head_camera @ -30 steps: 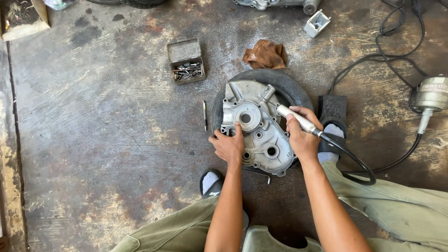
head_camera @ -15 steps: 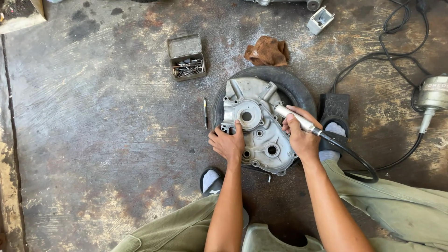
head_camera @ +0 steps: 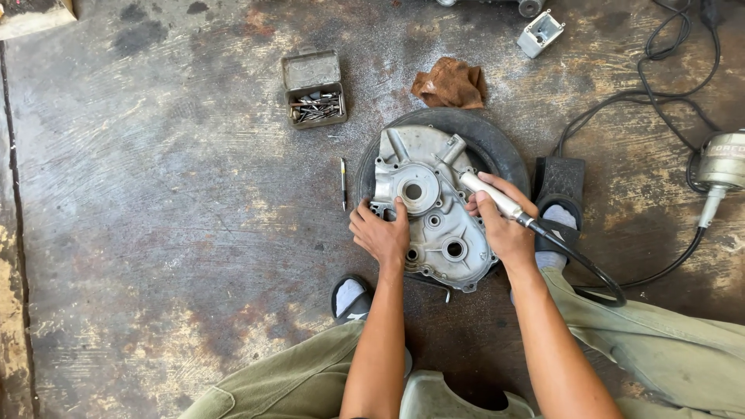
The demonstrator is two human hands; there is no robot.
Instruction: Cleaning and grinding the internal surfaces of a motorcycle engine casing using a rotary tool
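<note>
A grey cast-metal engine cover [head_camera: 428, 203] lies flat on a small black tyre [head_camera: 497, 145] on the floor in front of me. My left hand [head_camera: 380, 233] presses on the cover's left edge, fingers spread over it. A silver pen-shaped grinder handpiece [head_camera: 490, 194] is gripped in my right hand [head_camera: 503, 225], its tip pointing up-left onto the cover's upper right part. A black flexible shaft [head_camera: 583, 264] runs from the handpiece to the right.
A grey motor unit [head_camera: 722, 163] with black cables lies at the right edge. My right foot rests on a black pedal [head_camera: 559, 182]. An open tin of bits [head_camera: 314, 93], a brown rag [head_camera: 452, 81], a thin pen-like tool [head_camera: 343, 182] and a small white box [head_camera: 540, 32] lie on the stained floor.
Both hands stay on the cover; the handpiece tip has shifted slightly. The view has drifted a little.
</note>
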